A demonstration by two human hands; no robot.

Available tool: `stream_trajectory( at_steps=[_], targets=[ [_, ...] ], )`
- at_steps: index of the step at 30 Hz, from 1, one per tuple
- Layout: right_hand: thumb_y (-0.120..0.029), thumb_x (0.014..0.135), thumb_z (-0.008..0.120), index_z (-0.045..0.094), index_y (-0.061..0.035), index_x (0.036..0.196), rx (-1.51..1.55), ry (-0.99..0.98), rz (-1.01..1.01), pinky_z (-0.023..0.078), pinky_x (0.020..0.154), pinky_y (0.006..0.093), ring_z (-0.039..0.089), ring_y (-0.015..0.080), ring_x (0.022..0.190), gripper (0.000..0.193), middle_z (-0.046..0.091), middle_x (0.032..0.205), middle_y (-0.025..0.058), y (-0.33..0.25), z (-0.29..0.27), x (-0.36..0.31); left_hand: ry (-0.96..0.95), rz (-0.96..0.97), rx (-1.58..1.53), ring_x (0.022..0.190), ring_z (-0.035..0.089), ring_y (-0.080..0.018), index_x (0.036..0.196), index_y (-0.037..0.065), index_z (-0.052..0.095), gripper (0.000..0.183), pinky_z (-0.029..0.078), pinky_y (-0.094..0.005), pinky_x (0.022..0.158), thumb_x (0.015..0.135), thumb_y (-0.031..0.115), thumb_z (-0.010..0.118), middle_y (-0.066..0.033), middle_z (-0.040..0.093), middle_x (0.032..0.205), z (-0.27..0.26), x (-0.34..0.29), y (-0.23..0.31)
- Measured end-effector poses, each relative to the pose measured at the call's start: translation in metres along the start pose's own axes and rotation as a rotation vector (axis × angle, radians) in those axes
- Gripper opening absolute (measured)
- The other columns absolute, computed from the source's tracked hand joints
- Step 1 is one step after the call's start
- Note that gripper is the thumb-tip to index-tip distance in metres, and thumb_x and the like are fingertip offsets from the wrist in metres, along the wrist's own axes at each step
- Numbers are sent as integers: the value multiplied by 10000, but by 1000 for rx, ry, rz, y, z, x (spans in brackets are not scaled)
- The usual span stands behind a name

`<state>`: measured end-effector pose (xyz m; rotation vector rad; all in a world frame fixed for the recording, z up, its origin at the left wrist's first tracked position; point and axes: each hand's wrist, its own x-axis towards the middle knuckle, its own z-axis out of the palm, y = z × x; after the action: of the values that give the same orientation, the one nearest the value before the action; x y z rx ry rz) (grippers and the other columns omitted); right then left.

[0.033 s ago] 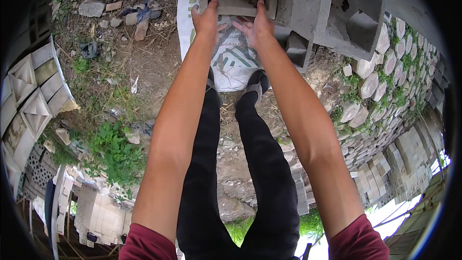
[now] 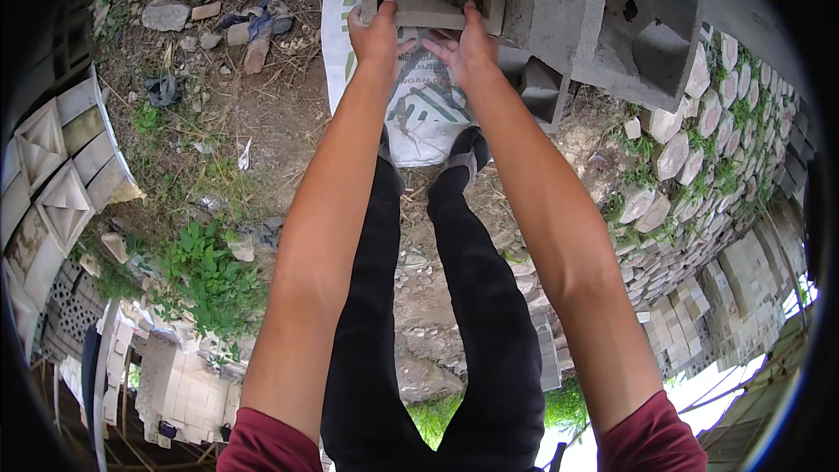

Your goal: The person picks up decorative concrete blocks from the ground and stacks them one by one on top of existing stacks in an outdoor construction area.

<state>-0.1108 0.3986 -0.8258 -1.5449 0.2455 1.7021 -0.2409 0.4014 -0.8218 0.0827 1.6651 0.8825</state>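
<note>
At the top of the view is a grey concrete block (image 2: pixel 428 19) with a raised rim and slanted inner faces. My left hand (image 2: pixel 374 39) grips its near edge toward the left corner, thumb over the rim and fingers underneath. Near the right corner of that edge, my right hand (image 2: pixel 472 48) holds it the same way, some fingers showing below. Under the block lies a white printed sack (image 2: pixel 428 135) with green marks, close to my feet. The block's far side is cut off by the picture's top.
More hollow concrete blocks (image 2: pixel 642 39) stand against the held one on the right. Hexagonal pavers (image 2: pixel 673 156) with grass between them lie beyond. Stones (image 2: pixel 166 15) and weeds (image 2: pixel 210 275) are on the left soil, with patterned blocks (image 2: pixel 65 201) at the far left.
</note>
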Motion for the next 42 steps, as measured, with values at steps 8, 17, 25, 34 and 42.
stream_trajectory(
  at_steps=[8, 17, 25, 34, 42],
  targets=[
    [-82, 875, 553, 385, 127, 1196, 155, 89, -138, 550, 800, 552, 590, 381, 991, 419, 508, 1170, 231, -6, 9, -16, -114, 116, -237, 954, 600, -281, 1282, -10, 391, 513, 576, -437, 717, 848, 122, 631, -165, 559, 1113, -2, -18, 4],
    [-93, 852, 585, 442, 109, 1145, 85, 89, -123, 554, 773, 508, 614, 346, 946, 383, 544, 1115, 202, 3, -13, -200, 27, -75, -232, 1002, 591, -338, 1282, 0, 344, 496, 499, -484, 852, 903, 188, 601, -180, 539, 1161, -61, -188, 13],
    [-134, 854, 597, 539, 5, 1090, -126, 79, -6, 547, 714, 443, 631, 252, 875, 280, 611, 1002, 122, -70, -50, -463, -285, -120, -24, 1336, 303, -336, 1453, 77, 150, 923, 251, -540, 1075, 830, 656, 507, -138, 311, 1447, -130, -415, 72],
    [-127, 831, 632, 460, 37, 1122, -102, 163, -224, 540, 732, 517, 601, 288, 944, 376, 556, 1041, 167, -149, -84, -757, -782, 118, -29, 1275, 376, -265, 1413, 5, 229, 898, 263, -372, 1083, 729, 239, 762, -133, 400, 1359, -106, -640, 189],
    [-84, 826, 597, 615, 39, 963, 120, 501, -661, 533, 574, 320, 621, 153, 677, 185, 643, 817, 76, -117, -93, -905, -1253, -234, 117, 1198, 463, -249, 1387, 21, 266, 804, 363, -371, 1026, 749, 148, 737, -117, 457, 1303, -80, -729, 236]
  ],
)
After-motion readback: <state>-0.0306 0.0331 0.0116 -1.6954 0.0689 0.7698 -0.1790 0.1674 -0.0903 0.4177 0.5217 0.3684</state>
